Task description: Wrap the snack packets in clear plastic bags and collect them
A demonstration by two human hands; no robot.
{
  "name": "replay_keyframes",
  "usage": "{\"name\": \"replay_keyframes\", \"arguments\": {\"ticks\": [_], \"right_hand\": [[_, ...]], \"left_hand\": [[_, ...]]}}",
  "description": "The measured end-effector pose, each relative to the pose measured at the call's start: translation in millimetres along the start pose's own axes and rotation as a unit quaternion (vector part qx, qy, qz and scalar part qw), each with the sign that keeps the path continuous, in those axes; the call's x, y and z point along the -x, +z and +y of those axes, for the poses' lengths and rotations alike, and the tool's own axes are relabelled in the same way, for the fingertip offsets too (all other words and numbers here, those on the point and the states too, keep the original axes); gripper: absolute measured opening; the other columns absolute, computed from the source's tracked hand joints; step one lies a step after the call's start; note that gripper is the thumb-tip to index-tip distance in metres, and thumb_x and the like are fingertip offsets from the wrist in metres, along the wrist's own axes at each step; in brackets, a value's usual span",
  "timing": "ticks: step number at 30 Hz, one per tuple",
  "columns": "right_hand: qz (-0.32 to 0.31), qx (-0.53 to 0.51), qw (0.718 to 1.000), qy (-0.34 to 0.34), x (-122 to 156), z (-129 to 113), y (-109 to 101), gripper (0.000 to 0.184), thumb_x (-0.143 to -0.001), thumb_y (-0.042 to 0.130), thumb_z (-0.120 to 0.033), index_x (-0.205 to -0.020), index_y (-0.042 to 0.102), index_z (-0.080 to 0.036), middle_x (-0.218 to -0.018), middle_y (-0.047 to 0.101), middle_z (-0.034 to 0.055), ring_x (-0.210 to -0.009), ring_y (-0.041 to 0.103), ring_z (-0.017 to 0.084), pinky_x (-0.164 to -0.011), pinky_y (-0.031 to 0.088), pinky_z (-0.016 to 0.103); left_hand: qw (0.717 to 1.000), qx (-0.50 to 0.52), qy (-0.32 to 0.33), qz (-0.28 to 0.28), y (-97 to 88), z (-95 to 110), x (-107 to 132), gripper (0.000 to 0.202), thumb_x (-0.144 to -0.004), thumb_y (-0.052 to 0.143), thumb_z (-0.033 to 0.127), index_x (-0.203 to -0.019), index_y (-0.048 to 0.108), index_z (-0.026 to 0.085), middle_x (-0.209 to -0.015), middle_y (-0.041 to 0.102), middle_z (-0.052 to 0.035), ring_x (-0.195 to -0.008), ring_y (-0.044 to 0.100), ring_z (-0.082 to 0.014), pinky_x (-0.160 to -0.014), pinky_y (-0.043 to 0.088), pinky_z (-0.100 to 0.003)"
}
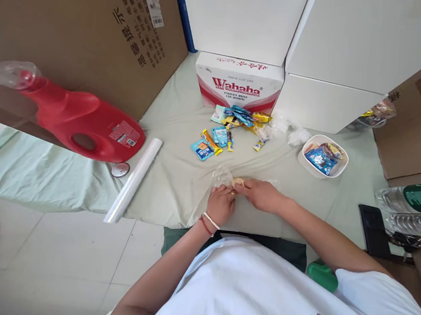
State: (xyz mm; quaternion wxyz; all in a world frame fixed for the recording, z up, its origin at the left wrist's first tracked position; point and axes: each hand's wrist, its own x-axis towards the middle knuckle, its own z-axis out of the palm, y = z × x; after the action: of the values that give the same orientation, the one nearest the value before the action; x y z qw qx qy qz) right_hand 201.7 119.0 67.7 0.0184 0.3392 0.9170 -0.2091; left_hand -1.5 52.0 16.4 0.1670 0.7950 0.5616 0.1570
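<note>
A small tan item (237, 181) lies in clear plastic film (222, 176) at the front of the covered table. My left hand (222, 204), with two bracelets at the wrist, has its fingers closed on the film at the item's near left side. From the right, my right hand (261, 194) reaches in with fingers pinched at the same item and film. The fingertips of both hands nearly meet and hide part of what they hold. Beyond them is a loose pile of snack packets (239, 118), with a blue packet (203, 149) nearest on the left.
A white tub (323, 157) of packets stands to the right, near crumpled clear plastic (298, 135). A white roll (134, 182) and a red jug (86, 124) lie left. The Wahaha carton (240, 85) stands behind; bottles (416, 199) and a black phone (373, 232) are far right.
</note>
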Motion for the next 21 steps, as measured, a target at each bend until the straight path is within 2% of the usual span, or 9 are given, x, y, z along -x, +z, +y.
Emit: {"name": "replay_keyframes", "arguments": {"ticks": [3,5,7,10,13,15,18,20,21], "right_hand": [[0.011,0.001,1.0,-0.009,15,-2,25,0.05,-0.106,0.043,-0.017,-0.151,0.056,-0.033,-0.112,0.065,0.0088,-0.106,0.057,0.024,-0.084,0.045,0.031],[0.017,0.002,1.0,-0.015,16,-2,35,0.05,-0.106,0.042,-0.015,-0.15,0.058,-0.033,-0.111,0.064,0.0093,-0.104,0.056,0.024,-0.087,0.045,0.033],[0.021,0.003,1.0,-0.015,13,-4,39,0.049,-0.106,0.042,-0.014,-0.148,0.06,-0.032,-0.11,0.063,0.0099,-0.103,0.055,0.025,-0.088,0.045,0.035],[0.026,0.0,1.0,-0.006,9,-8,38,0.048,-0.106,0.042,-0.015,-0.147,0.061,-0.03,-0.108,0.064,0.0107,-0.103,0.056,0.025,-0.089,0.046,0.035],[0.029,-0.012,0.999,0.011,6,-11,35,0.043,-0.107,0.043,-0.018,-0.142,0.065,-0.029,-0.108,0.064,0.0113,-0.104,0.055,0.025,-0.089,0.046,0.036],[0.031,-0.026,0.999,0.02,5,-12,35,0.039,-0.107,0.045,-0.019,-0.136,0.07,-0.028,-0.108,0.064,0.0113,-0.103,0.055,0.026,-0.089,0.046,0.036],[0.036,-0.042,0.998,0.015,3,-13,38,0.034,-0.107,0.046,-0.019,-0.125,0.074,-0.024,-0.108,0.065,0.0108,-0.103,0.055,0.025,-0.091,0.047,0.037],[0.054,-0.061,0.997,0.001,5,-11,41,0.032,-0.106,0.045,-0.018,-0.119,0.075,-0.02,-0.111,0.066,0.0119,-0.107,0.056,0.025,-0.095,0.048,0.039],[0.068,-0.077,0.995,-0.01,7,-10,43,0.032,-0.104,0.046,-0.017,-0.117,0.075,-0.019,-0.115,0.066,0.0127,-0.11,0.056,0.026,-0.097,0.048,0.041]], "left_hand": [[0.994,0.098,-0.014,0.054,2.8,-18,7,0.041,-0.094,0.041,0.016,-0.107,0.078,0.027,-0.118,0.078,-0.0048,-0.114,0.065,-0.0234,-0.097,0.052,-0.045],[0.976,0.123,-0.107,0.144,1.7,-32,9,0.041,-0.099,0.036,0.023,-0.109,0.076,0.026,-0.122,0.076,-0.0063,-0.118,0.064,-0.0219,-0.103,0.051,-0.044],[0.94,0.099,-0.241,0.218,-1.4,-45,6,0.045,-0.104,0.03,0.032,-0.115,0.073,0.022,-0.125,0.073,-0.0111,-0.123,0.062,-0.0242,-0.109,0.048,-0.048],[0.915,0.066,-0.332,0.22,-5.0,-56,-7,0.049,-0.106,0.03,0.042,-0.116,0.072,0.02,-0.135,0.068,-0.0164,-0.138,0.053,-0.0303,-0.118,0.038,-0.057],[0.931,0.067,-0.313,0.174,-3.0,-52,-18,0.037,-0.096,0.052,0.051,-0.096,0.073,0.02,-0.147,0.059,-0.018,-0.149,0.039,-0.0394,-0.119,0.033,-0.064],[0.941,0.092,-0.277,0.168,-0.2,-39,-22,0.027,-0.085,0.068,0.047,-0.083,0.067,0.02,-0.143,0.06,-0.0179,-0.143,0.045,-0.04,-0.117,0.038,-0.061],[0.942,0.186,-0.211,0.183,2.4,-10,-25,0.015,-0.08,0.07,0.033,-0.079,0.06,0.022,-0.106,0.069,-0.0082,-0.103,0.066,-0.0246,-0.095,0.054,-0.041],[0.939,0.248,-0.167,0.17,3.2,13,-24,0.009,-0.084,0.066,0.03,-0.081,0.061,0.023,-0.087,0.066,-0.002,-0.08,0.064,-0.0177,-0.079,0.055,-0.033],[0.94,0.269,-0.14,0.16,3.7,23,-24,0.009,-0.088,0.064,0.03,-0.083,0.063,0.023,-0.086,0.066,-0.0017,-0.078,0.063,-0.0168,-0.076,0.055,-0.031]]}}
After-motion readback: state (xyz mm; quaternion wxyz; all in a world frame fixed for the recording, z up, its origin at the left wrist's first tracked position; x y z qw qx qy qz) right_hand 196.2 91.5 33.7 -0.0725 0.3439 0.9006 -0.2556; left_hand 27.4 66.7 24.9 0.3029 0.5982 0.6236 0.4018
